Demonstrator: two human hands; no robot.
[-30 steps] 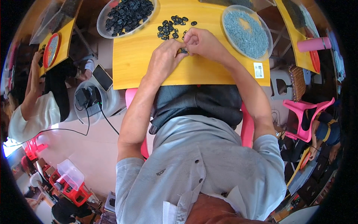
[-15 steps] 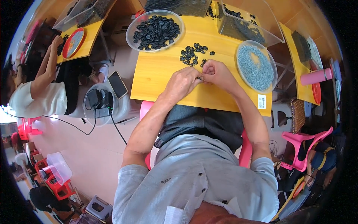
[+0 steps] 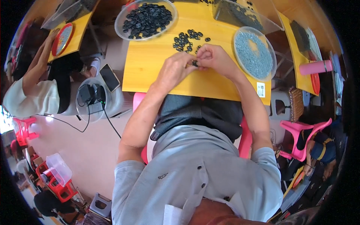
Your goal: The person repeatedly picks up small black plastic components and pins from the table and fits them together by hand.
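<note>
A small black piece (image 3: pixel 195 63) is between the two hands, above the front part of the yellow bench (image 3: pixel 146 71). The left hand (image 3: pixel 174 69) reaches in from the left with its thumb and fingers closed around the piece, so only a dark bit shows at the tips. The right hand (image 3: pixel 215 58) is bent in from the right, its fingers curled together and nearly closed just beside the piece; whether they grip it or something tiny cannot be told. The piece is mostly covered and too small for its long axis or the way it points to be made out.

Just beyond the hands lies a loose heap of black pieces (image 3: pixel 183 39), turned in different directions, some rounded. One single piece (image 3: pixel 207 39) lies apart at the heap's right.

At the far left of the bench, a clear round tub (image 3: pixel 120 27) holds a deep pile of similar black pieces. To the right of the hands, another clear round tub (image 3: pixel 274 65) holds many thin grey metal bits, spread around a bare patch near its middle. Behind that tub, a clear rectangular box (image 3: pixel 268 26) contains more small black pieces.
</note>
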